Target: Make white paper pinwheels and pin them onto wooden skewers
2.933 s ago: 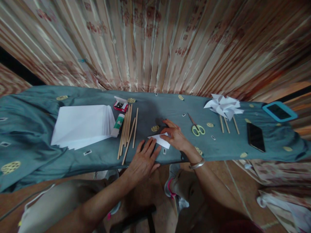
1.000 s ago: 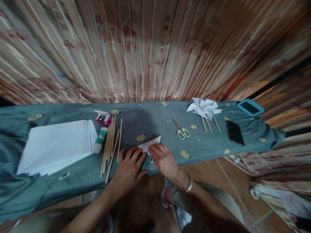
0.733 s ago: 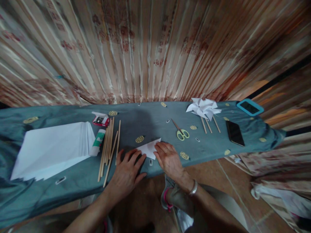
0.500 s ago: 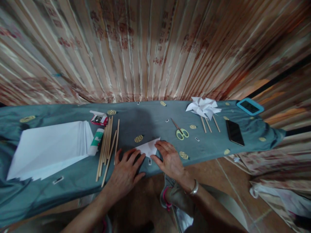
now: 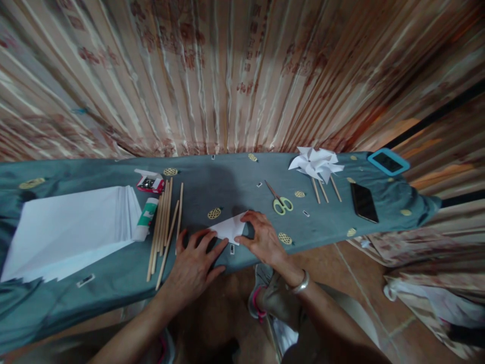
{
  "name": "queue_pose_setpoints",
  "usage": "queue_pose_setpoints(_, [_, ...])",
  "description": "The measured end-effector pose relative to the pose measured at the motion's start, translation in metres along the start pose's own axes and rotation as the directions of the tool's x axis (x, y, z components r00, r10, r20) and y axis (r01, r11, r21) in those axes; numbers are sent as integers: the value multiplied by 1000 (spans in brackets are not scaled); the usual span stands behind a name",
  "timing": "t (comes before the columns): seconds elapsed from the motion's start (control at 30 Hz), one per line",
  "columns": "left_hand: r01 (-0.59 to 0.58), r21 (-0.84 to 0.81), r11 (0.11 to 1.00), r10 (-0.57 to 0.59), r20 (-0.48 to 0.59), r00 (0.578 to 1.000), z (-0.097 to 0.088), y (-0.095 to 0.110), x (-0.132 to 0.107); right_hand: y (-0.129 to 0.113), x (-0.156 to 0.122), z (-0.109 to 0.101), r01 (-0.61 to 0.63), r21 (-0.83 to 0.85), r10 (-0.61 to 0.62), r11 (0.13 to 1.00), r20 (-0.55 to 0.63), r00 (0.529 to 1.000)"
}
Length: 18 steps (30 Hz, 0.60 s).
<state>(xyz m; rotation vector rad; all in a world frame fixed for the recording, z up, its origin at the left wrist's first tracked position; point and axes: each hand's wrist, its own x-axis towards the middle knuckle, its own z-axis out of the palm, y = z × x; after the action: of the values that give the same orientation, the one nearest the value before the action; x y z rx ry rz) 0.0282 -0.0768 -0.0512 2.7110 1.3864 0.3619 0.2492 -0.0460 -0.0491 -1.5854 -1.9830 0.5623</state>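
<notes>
A white sheet of paper folded into a triangle (image 5: 230, 229) lies on the cloth near the table's front edge. My left hand (image 5: 195, 263) rests on its left end, fingers spread and lying flat. With my right hand (image 5: 263, 240) I hold the right side: the fingertips are at the upper corner and the thumb is at the lower edge, with cloth showing in the gap between them. Just left of my left hand are several wooden sticks (image 5: 162, 222). Scissors (image 5: 280, 199) with pale green handles lie beyond my right hand.
A stack of white paper (image 5: 71, 227), a glue stick (image 5: 146, 218) and an opened red-and-white box (image 5: 150, 182) are at left. At right lie paper pinwheels (image 5: 315, 163) on sticks, a black phone (image 5: 364, 202) and a blue-framed device (image 5: 389, 162). A curtain (image 5: 227, 76) hangs behind the table.
My right thumb and fingers have curved more around the paper's right side, opening a visible gap between them. My left hand stays on the left end. The view has shifted slightly.
</notes>
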Motion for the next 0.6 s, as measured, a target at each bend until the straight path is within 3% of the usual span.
queue_pose_setpoints(0.2, [9,-4,1000,-9,0,1000,0,0,0,20,13,-3,-69,1,69,998,-137,988])
queue_pose_setpoints(0.3, [7,-5,1000,-7,0,1000,0,0,0,18,11,-3,-42,18,45,999,-184,982])
queue_pose_setpoints(0.43, [0,-2,1000,-1,-6,1000,1,0,0,6,-3,6,-17,-79,7,997,-132,991])
queue_pose_setpoints(0.53, [-3,2,1000,3,-10,1000,1,0,0,6,-6,14,-79,-130,68,988,-85,994])
queue_pose_setpoints(0.6, [-2,2,1000,2,-14,1000,1,0,0,12,-1,15,-119,-129,104,985,-117,988])
